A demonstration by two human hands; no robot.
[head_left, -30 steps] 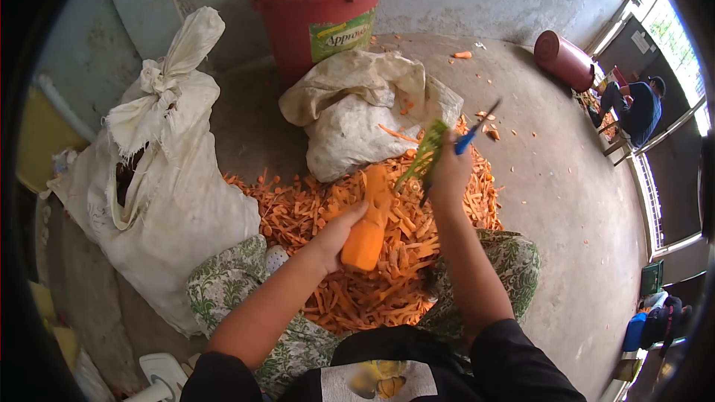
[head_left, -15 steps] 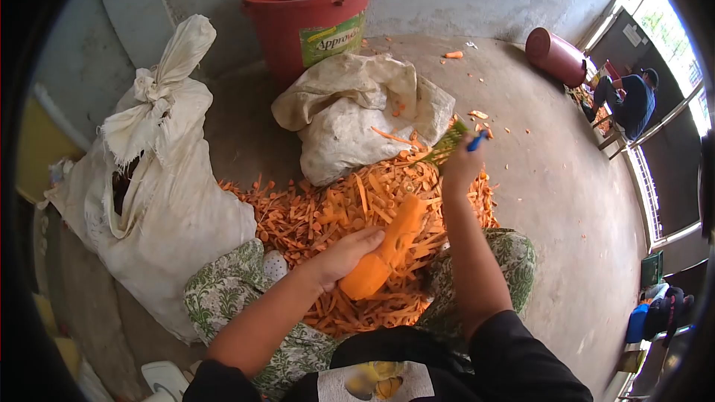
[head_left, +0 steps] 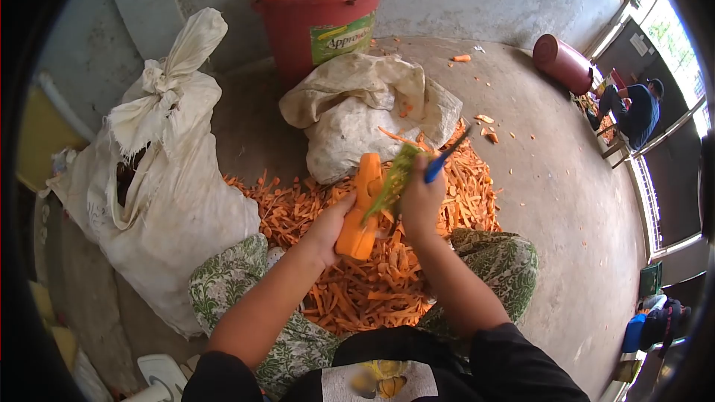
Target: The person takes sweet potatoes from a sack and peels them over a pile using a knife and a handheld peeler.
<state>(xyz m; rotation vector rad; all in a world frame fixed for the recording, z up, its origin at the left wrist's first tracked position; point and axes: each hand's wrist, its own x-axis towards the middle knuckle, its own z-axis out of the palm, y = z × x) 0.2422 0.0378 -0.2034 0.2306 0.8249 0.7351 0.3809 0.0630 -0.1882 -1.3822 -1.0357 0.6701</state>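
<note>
A thick peeled carrot (head_left: 359, 212) stands nearly upright in my left hand (head_left: 332, 229), whose fingers wrap round its lower left side. My right hand (head_left: 423, 197) is closed on a green peeler (head_left: 392, 181), which is blurred and lies close against the carrot's right side. A knife with a blue handle (head_left: 435, 169) also sticks up from my right hand, its dark blade pointing up and right. Beneath both hands spreads a heap of orange peelings (head_left: 365, 294).
A crumpled white sack (head_left: 342, 134) lies behind the heap, with a red bucket (head_left: 313, 30) beyond it. At the left stands a tied white sack (head_left: 171, 223). A person (head_left: 639, 113) sits at the far right near a tipped red bin (head_left: 562, 63). Carrot bits lie on the floor (head_left: 566, 216).
The peeler in my right hand has moved left and down to the carrot. My left hand has tilted the carrot from leaning right to nearly upright.
</note>
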